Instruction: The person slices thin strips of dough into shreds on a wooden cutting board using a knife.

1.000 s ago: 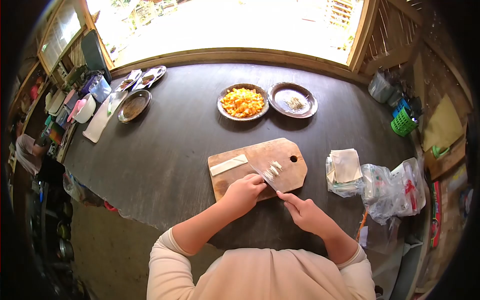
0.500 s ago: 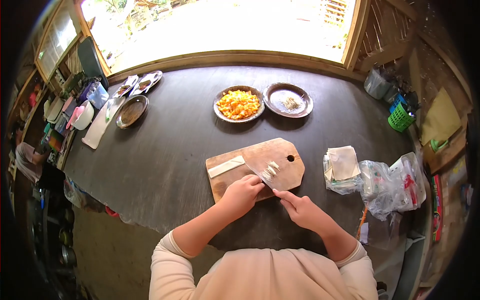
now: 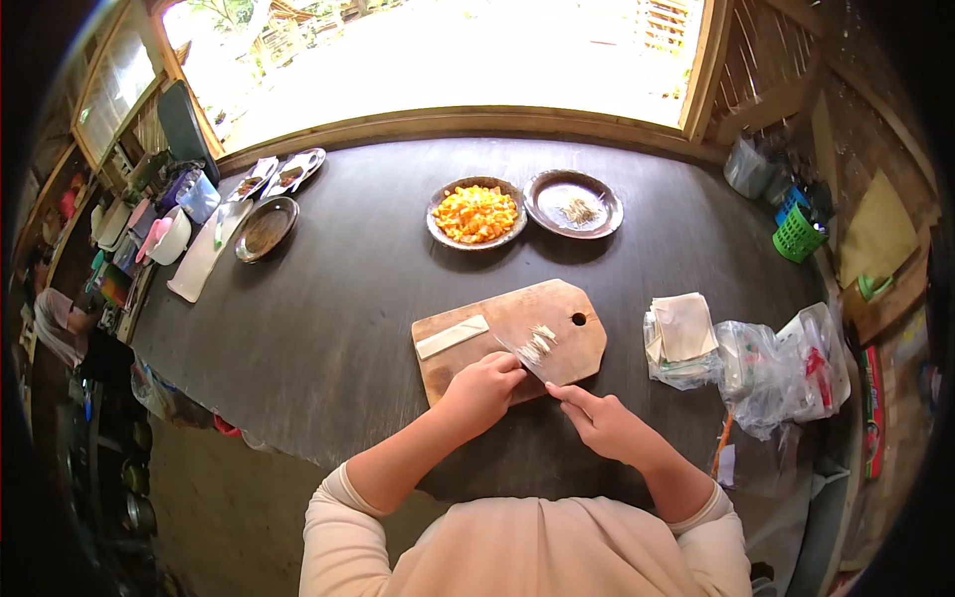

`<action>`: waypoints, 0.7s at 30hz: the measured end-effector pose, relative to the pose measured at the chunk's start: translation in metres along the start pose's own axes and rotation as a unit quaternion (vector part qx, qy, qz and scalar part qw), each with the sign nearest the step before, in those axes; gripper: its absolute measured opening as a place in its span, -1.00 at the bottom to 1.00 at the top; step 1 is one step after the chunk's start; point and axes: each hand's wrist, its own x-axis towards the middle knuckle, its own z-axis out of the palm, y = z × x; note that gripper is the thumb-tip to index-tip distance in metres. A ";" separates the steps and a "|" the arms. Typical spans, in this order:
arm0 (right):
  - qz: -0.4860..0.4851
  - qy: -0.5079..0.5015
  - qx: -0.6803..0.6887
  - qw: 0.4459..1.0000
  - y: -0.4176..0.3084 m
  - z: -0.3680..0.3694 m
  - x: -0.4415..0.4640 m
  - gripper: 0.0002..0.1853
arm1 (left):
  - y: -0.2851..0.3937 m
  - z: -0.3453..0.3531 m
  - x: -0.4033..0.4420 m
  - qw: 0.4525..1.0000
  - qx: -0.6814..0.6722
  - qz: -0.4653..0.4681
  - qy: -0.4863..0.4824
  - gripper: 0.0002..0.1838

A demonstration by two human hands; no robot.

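Observation:
A wooden cutting board (image 3: 572,343) with a dark hole lies on the dark table. My right hand (image 3: 600,423) is closed round the handle end of a knife (image 3: 521,359), whose blade slants up and left over the board. Close beside the blade, my left hand (image 3: 484,386) rests on the board with its fingers closed; what they hold, if anything, is hidden. Thin pale strips (image 3: 538,344) lie just right of the blade. A flat pale piece (image 3: 452,337) lies at the board's left end.
Behind the board stand a bowl of orange pieces (image 3: 477,214) and a plate (image 3: 545,206) with thin strips. Stacked wrappers (image 3: 684,328) and plastic bags (image 3: 776,373) lie at right. A brown dish (image 3: 267,229) is at left. A person (image 3: 62,323) is at far left.
The camera view has shifted slightly. Both hands and the knife keep nearly the same place on the board, with no clear change in the strips.

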 end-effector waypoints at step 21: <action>0.009 0.005 -0.041 0.999 -0.002 0.005 0.005 -0.63 | 0.002 0.002 0.000 1.000 -0.004 -0.011 -0.001 -0.73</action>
